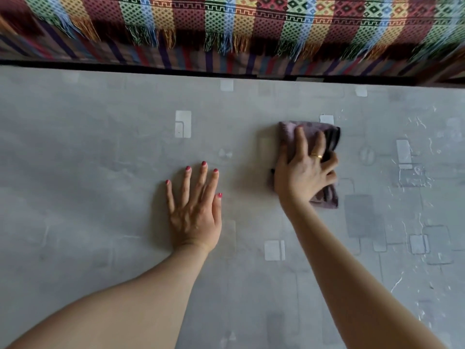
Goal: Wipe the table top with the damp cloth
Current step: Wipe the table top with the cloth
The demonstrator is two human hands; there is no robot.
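Observation:
A folded mauve cloth with dark stripes (289,133) lies on the grey patterned table top (100,152), right of centre. My right hand (303,170) presses down on it with fingers spread over the fabric; most of the cloth is hidden beneath the palm. My left hand (195,207) rests flat on the table with straight, spread fingers, about a hand's width left of the cloth, holding nothing.
Beyond the table's far edge (226,71) hangs a multicoloured woven blanket with fringe (226,23) over a striped seat. Pale rectangles and thin white streaks mark the table surface at the right (407,172).

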